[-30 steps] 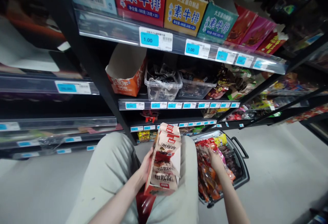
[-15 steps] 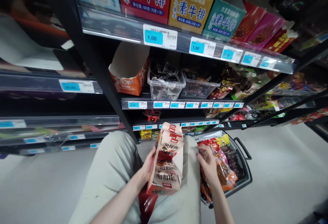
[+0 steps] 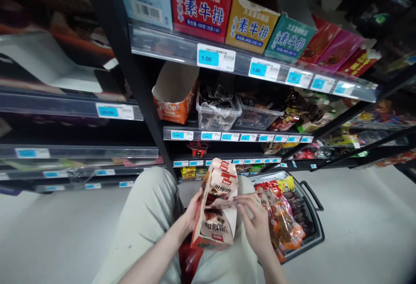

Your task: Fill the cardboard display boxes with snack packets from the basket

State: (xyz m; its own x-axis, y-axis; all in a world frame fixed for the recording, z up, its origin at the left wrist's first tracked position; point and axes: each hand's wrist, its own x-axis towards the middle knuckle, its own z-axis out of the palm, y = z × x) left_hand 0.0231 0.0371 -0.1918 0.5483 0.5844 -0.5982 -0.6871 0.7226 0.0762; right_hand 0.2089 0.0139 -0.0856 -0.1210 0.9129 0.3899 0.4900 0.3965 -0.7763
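The black shelving (image 3: 130,67) fills most of your view, its upright running down at the left. Your light-trousered legs (image 3: 146,206) are bent in front of it, and your knees cover part of the lowest shelves. Beside your right leg, the black-rimmed basket (image 3: 319,236) stands on the floor, holding red, orange and yellow packets (image 3: 287,227); your leg and right forearm hide its near left part.

The red-and-beige carton (image 3: 211,234) lies tilted over your lap, between your thighs, its top end blocking a bit of the bottom shelf. On the upper shelf you have a red box (image 3: 199,8), a yellow box (image 3: 251,26) and a teal box (image 3: 289,41) side by side. Below them, an open orange carton (image 3: 173,109) sits left of two clear tubs (image 3: 216,121).

Your right hand (image 3: 256,221) has its fingertips closed on the edge of a thin printed piece (image 3: 222,204) at the carton; you can't tell whether it is flap or packet. Your left hand (image 3: 192,214) grips the carton's left side. The price labels (image 3: 216,57) line the shelf edges.
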